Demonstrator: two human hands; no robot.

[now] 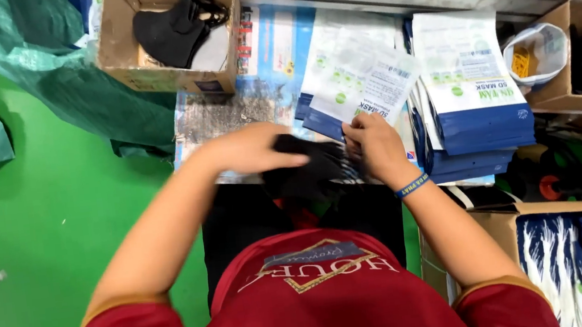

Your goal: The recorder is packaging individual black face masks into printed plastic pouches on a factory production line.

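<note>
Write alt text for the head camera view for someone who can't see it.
Seen from above, a person in a red shirt holds a black mask with the left hand on top and the right hand beside it, touching a white-and-blue pouch. A stack of pouches lies to the right, and a cardboard box of black masks sits behind, beside a green floor.

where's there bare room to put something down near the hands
Free: the worn grey patch between the cardboard box and the left hand, and the green floor on the left. Crowded: white-and-blue pouch stacks fill the space by the right hand, both hands on black masks.
</note>
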